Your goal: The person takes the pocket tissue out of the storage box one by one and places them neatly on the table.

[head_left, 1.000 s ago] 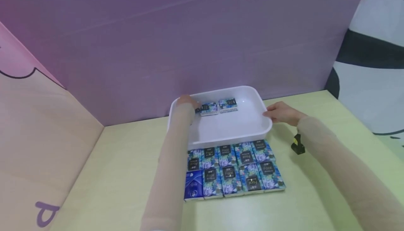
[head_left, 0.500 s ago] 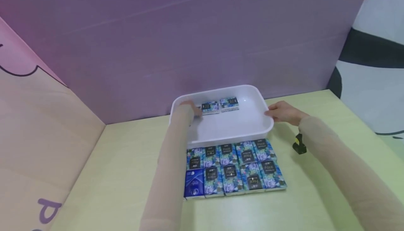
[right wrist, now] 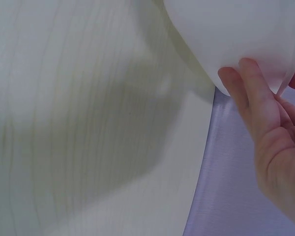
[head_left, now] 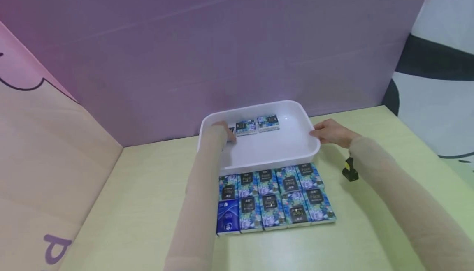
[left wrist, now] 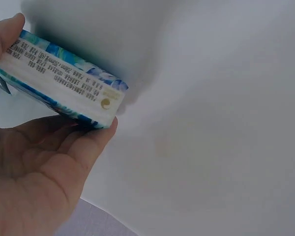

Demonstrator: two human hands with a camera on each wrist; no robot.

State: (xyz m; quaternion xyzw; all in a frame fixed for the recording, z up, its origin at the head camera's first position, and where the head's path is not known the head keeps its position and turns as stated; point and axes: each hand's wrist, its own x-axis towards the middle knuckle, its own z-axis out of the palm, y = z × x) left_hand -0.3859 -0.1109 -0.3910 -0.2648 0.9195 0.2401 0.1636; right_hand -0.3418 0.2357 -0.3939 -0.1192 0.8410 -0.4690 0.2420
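Inside the left end of a white plastic tray [head_left: 266,149], my left hand [head_left: 221,129] holds a tissue pack. In the left wrist view that tissue pack [left wrist: 64,81] has blue floral edges and a white printed side; the left hand's thumb is on one edge and its fingers are on the opposite one. Two similar tissue packs, one nearer [head_left: 245,127] and one to its right [head_left: 268,123], lie flat along the tray's back wall. My right hand [head_left: 333,133] grips the tray's right rim, its fingers [right wrist: 255,91] against the outer wall in the right wrist view.
Several floral tissue packs [head_left: 270,211] lie in two rows on the pale wooden table [head_left: 148,205] before the tray, with one dark blue pack [head_left: 227,217] at front left. A purple backdrop [head_left: 166,57] rises behind. A small black device [head_left: 349,170] shows by the right wrist.
My left hand has shifted slightly toward the front inside the tray, dipping lower against its floor. The right hand keeps its grip on the rim, and the tray stays in place.
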